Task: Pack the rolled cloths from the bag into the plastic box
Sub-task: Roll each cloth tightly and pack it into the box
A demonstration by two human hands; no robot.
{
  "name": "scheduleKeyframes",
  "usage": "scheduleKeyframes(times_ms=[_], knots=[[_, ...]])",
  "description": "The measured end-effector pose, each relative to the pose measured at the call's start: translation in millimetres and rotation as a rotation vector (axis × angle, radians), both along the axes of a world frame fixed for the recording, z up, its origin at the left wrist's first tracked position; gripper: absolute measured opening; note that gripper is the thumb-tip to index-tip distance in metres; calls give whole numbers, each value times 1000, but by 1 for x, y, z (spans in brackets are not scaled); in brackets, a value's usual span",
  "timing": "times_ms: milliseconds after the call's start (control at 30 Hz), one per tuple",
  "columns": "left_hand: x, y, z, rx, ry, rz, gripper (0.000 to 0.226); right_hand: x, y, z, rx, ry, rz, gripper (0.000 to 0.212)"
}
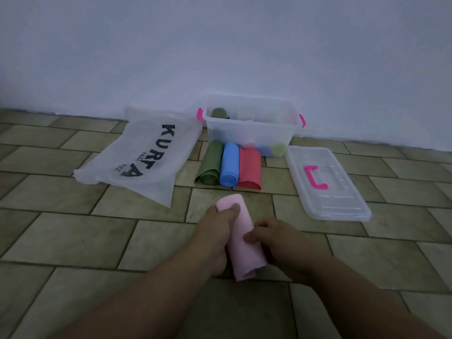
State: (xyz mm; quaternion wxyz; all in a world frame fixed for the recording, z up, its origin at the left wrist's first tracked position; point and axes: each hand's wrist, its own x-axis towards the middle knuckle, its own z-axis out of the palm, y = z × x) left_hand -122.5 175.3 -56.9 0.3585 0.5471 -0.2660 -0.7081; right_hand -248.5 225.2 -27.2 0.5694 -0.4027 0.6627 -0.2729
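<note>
A pink rolled cloth [242, 238] lies lengthwise in the lower middle, just above the tiled floor. My left hand [217, 231] grips its left side, thumb across the far end. My right hand [274, 238] holds its right side with fingers curled onto it. Beyond it, three rolls lie side by side on the floor: green [209, 163], blue [230, 163] and red [250, 168]. The clear plastic box [249, 133] with pink latches stands behind them by the wall, with several rolls inside. The white bag [144, 155], printed in black letters, lies flat to the left.
The box's clear lid [327, 184] with a pink handle lies on the floor to the right. A pale wall [220, 45] runs behind the box. Bare floor tiles [73, 241] spread to the left and right of my arms.
</note>
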Motion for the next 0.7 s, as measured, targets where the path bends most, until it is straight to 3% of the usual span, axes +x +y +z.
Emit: scheduleKeyframes(times_ms=[67,133,200,300,367,400,467,500,567,700], knots=[[0,-15,12,-117,-4,-74,43,-6,-13,8,39,-193,-15,32],[-3,-37,28,-251,-41,-167,54,-14,-30,20,12,-251,27,31],[-7,-70,49,-402,-44,-240,65,-24,-56,38,-76,-240,40,34],[-12,-131,87,-687,-89,-282,61,-41,-111,71,-258,-166,-3,36],[-15,-175,106,-827,-306,-242,64,-50,-157,88,-387,-171,-102,36],[-17,-197,109,-862,-530,-235,68,-54,-182,94,-449,-182,-178,38],[-20,-230,103,-795,-1044,-303,77,-60,-230,98,-529,-164,-325,42],[-22,-241,98,-724,-1191,-365,79,-61,-251,97,-525,-119,-363,45],[-25,-255,87,-619,-1246,-446,82,-60,-285,89,-413,2,-350,48],[-25,-266,73,-622,-1206,-486,86,-47,-319,74,-144,241,-107,35]])
